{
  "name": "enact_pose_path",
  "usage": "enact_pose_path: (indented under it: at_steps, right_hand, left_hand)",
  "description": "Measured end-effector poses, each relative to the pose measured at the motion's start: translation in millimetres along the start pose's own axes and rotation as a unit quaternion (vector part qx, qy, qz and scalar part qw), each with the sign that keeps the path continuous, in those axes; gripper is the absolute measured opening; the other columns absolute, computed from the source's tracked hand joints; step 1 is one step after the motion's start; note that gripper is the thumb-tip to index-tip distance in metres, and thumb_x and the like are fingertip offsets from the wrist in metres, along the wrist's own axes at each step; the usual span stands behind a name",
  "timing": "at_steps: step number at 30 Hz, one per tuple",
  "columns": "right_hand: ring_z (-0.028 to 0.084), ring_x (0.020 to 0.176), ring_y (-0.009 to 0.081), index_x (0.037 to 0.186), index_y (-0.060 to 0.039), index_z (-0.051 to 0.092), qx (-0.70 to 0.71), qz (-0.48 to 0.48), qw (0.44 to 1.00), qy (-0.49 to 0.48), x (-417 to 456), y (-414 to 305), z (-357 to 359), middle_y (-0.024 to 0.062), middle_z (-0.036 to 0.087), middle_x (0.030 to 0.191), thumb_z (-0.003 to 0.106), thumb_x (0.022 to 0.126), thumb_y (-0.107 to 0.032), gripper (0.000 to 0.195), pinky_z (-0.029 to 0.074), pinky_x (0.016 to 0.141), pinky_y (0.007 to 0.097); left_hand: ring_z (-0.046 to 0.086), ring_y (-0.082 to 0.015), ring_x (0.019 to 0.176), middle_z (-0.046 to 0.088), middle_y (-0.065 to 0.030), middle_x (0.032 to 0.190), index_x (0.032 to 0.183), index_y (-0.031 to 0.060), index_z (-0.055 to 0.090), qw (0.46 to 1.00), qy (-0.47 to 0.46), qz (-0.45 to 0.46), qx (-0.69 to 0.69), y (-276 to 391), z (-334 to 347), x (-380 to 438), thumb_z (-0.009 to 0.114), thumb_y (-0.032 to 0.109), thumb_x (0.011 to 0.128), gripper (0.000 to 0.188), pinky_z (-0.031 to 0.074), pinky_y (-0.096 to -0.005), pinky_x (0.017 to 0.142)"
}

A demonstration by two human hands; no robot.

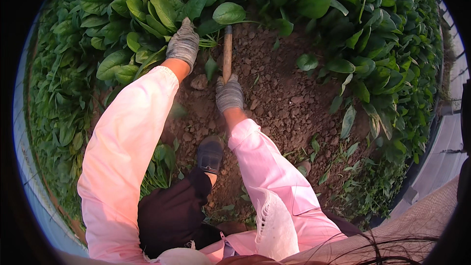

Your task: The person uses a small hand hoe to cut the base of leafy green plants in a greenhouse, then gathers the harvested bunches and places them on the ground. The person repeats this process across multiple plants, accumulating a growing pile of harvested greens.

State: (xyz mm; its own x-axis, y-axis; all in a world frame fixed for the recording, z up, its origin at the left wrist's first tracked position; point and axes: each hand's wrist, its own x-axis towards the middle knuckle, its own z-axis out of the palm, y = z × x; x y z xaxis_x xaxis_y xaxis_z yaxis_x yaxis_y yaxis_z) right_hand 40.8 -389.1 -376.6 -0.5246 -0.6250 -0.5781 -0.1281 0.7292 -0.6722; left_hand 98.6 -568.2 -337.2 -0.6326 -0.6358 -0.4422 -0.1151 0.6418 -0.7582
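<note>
My left hand (pixel 183 45), in a grey knit glove, is at the base of a leafy green plant (pixel 162 9) that looks like spinach; its fingers are partly hidden among leaves and stems. Closed round the wooden handle (pixel 227 53) of a tool is my right hand (pixel 230 94), gloved alike. The handle points away from me, and a short metal part shows at its far end. Leaves cover the tool's head. One broad leaf (pixel 229 13) hangs over that end. Pale stems (pixel 209 41) show between my left hand and the handle.
Dense leafy plants (pixel 368 25) stand ahead and on both sides. Brown clodded soil (pixel 279 88) lies in the middle, with loose leaves (pixel 348 121) on it. A bunch of stemmed greens (pixel 160 165) lies beside my dark shoe (pixel 210 153). Pale sheeting (pixel 438 154) edges the right.
</note>
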Motion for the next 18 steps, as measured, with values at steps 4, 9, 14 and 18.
enact_pose_path:
  at_steps: [4,9,14,18]
  right_hand:
    - [0.066,0.086,0.0449,0.114,0.0016,0.049,-0.002,-0.005,0.999,-0.040,-0.1,8.3,-10.5,0.0280,0.066,0.093,0.055,0.100,-0.031,0.036,0.051,0.073,0.0504]
    - [0.066,0.086,0.0448,0.114,0.0029,0.050,-0.004,-0.016,0.999,-0.042,5.9,3.8,-10.6,0.0280,0.065,0.093,0.057,0.100,-0.030,0.037,0.051,0.073,0.0497]
    - [0.065,0.086,0.0432,0.113,0.0025,0.050,0.012,-0.014,0.997,-0.075,-7.8,12.5,-5.1,0.0268,0.064,0.093,0.057,0.100,-0.031,0.037,0.051,0.073,0.0485]
    - [0.066,0.087,0.0400,0.114,0.0021,0.051,-0.026,0.019,0.992,-0.121,-16.9,1.7,-28.4,0.0252,0.065,0.095,0.056,0.101,-0.032,0.037,0.052,0.075,0.0477]
  left_hand:
    - [0.054,-0.0321,0.129,0.065,-0.0121,0.127,0.127,0.0025,0.063,0.999,0.014,0.035,-0.032,-3.0,3.1,-10.6,0.053,0.015,0.095,0.036,0.023,-0.0489,0.119]
    - [0.060,-0.0310,0.122,0.068,-0.0116,0.121,0.125,0.0036,0.064,0.998,-0.009,0.050,-0.042,-10.1,-4.5,-6.9,0.055,0.015,0.094,0.035,0.029,-0.0477,0.116]
    - [0.062,-0.0312,0.119,0.070,-0.0133,0.119,0.118,0.0043,0.070,0.996,0.028,0.024,-0.078,-8.2,6.0,-9.8,0.055,0.015,0.094,0.031,0.031,-0.0476,0.115]
    - [0.060,-0.0304,0.121,0.070,-0.0136,0.117,0.118,0.0075,0.070,0.994,0.038,0.000,-0.104,-3.5,23.5,-19.5,0.052,0.016,0.094,0.031,0.027,-0.0458,0.118]
